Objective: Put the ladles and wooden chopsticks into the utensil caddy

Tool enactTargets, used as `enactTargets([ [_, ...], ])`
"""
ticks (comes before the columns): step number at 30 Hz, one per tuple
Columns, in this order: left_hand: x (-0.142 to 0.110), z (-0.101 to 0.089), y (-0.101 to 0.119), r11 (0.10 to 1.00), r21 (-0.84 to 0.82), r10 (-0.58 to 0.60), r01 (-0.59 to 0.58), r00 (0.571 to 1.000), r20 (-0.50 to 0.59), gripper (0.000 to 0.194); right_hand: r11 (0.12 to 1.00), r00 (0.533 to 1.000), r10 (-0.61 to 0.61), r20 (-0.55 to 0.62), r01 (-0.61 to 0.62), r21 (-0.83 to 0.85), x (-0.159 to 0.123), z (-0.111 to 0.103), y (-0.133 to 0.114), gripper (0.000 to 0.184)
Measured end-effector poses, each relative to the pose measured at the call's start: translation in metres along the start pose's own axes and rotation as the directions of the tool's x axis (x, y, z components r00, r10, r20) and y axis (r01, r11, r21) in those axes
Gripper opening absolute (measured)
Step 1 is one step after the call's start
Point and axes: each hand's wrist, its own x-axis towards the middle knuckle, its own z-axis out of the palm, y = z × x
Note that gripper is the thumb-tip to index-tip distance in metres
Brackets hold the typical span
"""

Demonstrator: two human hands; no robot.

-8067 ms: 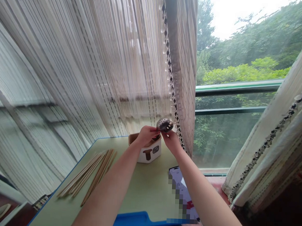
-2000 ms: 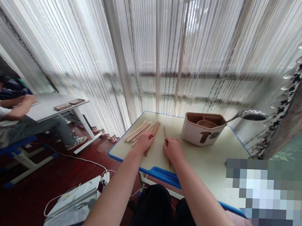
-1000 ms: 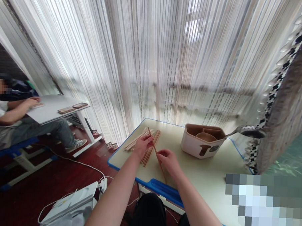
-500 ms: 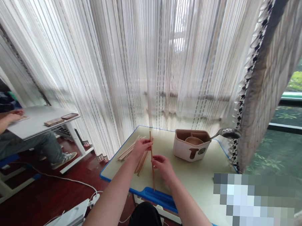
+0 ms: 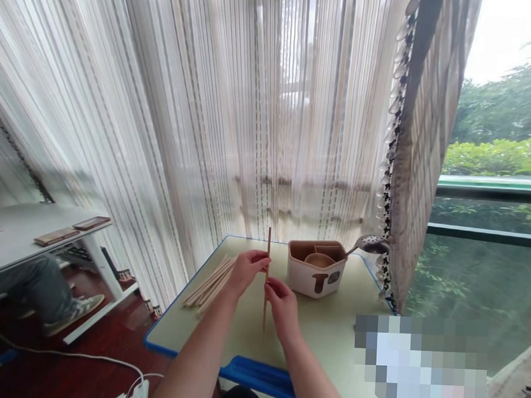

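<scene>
Above the table, in front of me, my left hand (image 5: 250, 270) pinches the upper part of a brown wooden chopstick (image 5: 269, 240). Lower down the same chopstick, the fingers of my right hand (image 5: 282, 299) are closed on it. It stands nearly upright; whether a second one lies against it, I cannot tell. Left of my left hand, a loose bundle of pale wooden chopsticks (image 5: 209, 286) lies slanted on the table, partly covered by my forearm. To the right of my hands stands a white and brown utensil holder (image 5: 303, 278) with compartments.
A metal slotted spoon (image 5: 372, 245) leans out over the holder's right side. The pale table (image 5: 325, 336) has a blue rim and a blue tray groove (image 5: 260, 375) at its front. A curtain (image 5: 215, 132) hangs behind. At left, another person sits at a white table (image 5: 8, 240).
The view has swung to the right. The chopstick in my hands has gone from slightly tilted to nearly upright. The darker chopsticks on the table between my arms no longer show.
</scene>
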Motion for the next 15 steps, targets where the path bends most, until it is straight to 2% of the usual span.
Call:
enactTargets([
  [7,0.009,0.019,0.009,0.997,0.037,0.066,-0.066,0.998,0.018,0.029,1.000,0.998,0.001,-0.056,-0.001,0.000,0.002,-0.007,-0.007,0.024],
  [12,0.016,0.032,0.022,0.993,0.044,0.106,-0.105,0.994,-0.012,0.029,1.000,0.999,0.023,-0.050,-0.022,0.011,0.004,-0.010,-0.008,0.025],
  [15,0.020,0.039,0.033,0.992,0.031,0.121,-0.121,0.993,0.003,0.029,1.000,0.997,-0.023,-0.071,0.022,-0.002,0.005,-0.015,-0.014,0.024],
])
